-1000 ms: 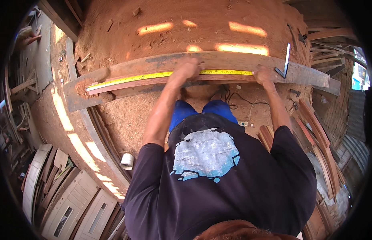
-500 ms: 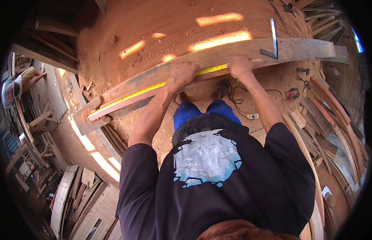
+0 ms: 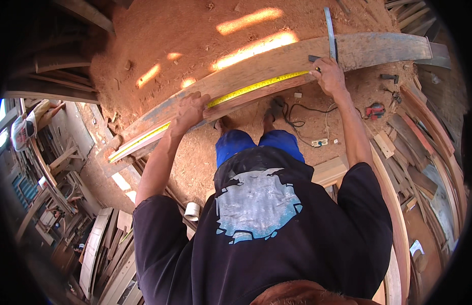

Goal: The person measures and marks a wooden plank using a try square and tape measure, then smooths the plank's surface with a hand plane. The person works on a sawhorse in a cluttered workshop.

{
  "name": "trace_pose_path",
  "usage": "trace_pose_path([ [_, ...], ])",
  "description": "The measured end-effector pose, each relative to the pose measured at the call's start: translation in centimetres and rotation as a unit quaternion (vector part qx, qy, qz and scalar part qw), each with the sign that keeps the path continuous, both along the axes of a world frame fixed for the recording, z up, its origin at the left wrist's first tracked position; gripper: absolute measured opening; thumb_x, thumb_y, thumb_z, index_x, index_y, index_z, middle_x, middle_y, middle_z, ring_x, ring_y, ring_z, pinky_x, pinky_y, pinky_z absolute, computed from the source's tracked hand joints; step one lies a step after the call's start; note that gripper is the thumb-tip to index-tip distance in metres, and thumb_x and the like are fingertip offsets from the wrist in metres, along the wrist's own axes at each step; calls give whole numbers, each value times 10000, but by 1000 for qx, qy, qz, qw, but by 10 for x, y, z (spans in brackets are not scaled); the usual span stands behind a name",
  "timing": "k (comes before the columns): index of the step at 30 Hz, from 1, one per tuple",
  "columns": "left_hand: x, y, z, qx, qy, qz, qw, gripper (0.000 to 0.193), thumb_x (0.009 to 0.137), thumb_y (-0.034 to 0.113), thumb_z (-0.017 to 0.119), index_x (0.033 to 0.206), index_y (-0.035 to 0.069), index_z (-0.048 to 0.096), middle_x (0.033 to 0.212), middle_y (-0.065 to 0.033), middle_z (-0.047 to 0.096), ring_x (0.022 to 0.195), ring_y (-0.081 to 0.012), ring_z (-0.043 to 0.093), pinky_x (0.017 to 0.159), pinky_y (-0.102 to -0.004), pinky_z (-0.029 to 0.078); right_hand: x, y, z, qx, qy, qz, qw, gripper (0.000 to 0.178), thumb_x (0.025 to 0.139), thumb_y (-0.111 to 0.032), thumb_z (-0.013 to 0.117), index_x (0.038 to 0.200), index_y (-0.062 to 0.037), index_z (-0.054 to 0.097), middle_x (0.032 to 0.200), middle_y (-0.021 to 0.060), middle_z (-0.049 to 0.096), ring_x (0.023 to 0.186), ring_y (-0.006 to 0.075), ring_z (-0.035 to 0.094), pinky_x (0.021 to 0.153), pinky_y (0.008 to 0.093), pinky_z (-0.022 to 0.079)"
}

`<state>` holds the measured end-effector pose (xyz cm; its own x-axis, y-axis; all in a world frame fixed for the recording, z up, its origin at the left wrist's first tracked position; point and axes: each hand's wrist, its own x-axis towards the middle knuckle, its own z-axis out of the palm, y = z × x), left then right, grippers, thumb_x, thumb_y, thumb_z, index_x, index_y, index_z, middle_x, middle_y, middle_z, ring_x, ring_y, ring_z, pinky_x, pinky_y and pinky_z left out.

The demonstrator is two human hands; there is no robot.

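Note:
A yellow tape measure (image 3: pixel 256 88) is stretched along a curved wooden plank (image 3: pixel 378 50), following the edge of a narrower reddish wooden piece (image 3: pixel 256 99). My left hand (image 3: pixel 191 109) is closed over the tape partway along, its fingers curled on the wood. My right hand (image 3: pixel 329 77) is closed at the right end of the visible tape, with a small dark part showing at its fingers. The tape's case cannot be made out. Just beyond my right hand, a metal square (image 3: pixel 330 31) lies across the plank, its dark arm partly behind the fingers.
A red power tool (image 3: pixel 374 111), a black cable (image 3: pixel 295 122) and a socket strip (image 3: pixel 319 143) lie on the sawdust floor. Stacked boards (image 3: pixel 421 152) stand at right. A white cup-like container (image 3: pixel 192 211) is near my left elbow. Another person (image 3: pixel 27 127) is at far left.
My hands have spread apart: the left moved left along the wood, the right moved right, closer to the square. More yellow tape shows between them. The view has shifted slightly.

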<state>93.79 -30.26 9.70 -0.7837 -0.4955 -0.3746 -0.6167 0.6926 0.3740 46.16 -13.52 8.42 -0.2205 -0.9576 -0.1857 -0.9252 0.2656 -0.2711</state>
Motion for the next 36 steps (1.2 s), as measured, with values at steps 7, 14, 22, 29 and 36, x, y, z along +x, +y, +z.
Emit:
trace_pose_path([
  [7,-7,5,2,-4,-11,19,1000,109,837,48,668,939,85,658,876,-173,632,923,-406,656,753,-537,514,0,6,-9,-22,-18,-7,1000,225,889,-305,753,1021,-132,699,1131,81,685,1173,326,591,946,530,504],
  [14,-11,9,-1,-25,-47,31,998,108,837,50,678,936,84,651,884,-164,641,931,-398,664,766,-531,525,-2,8,-14,-36,-29,-7,999,233,885,-310,755,1035,-138,708,1117,72,684,1187,312,578,941,522,496],
  [22,-13,13,2,-53,-57,44,996,114,830,29,659,926,89,654,884,-164,653,895,-391,679,755,-511,532,-2,9,-15,-49,-9,2,999,234,884,-319,756,1038,-145,722,1102,67,687,1177,303,584,931,526,501],
  [29,-15,14,0,-41,-93,50,994,124,831,7,645,929,82,660,908,-182,653,916,-397,675,759,-512,519,-6,2,-10,-17,-26,3,1000,250,898,-317,750,1062,-131,724,1145,88,689,1213,326,576,940,549,499],
  [36,-23,17,10,-25,-117,73,990,116,862,10,647,954,78,666,948,-193,657,951,-414,668,788,-508,516,-2,4,-4,37,-39,-18,998,273,925,-329,733,1105,-124,733,1236,105,668,1276,332,551,981,579,485],
])
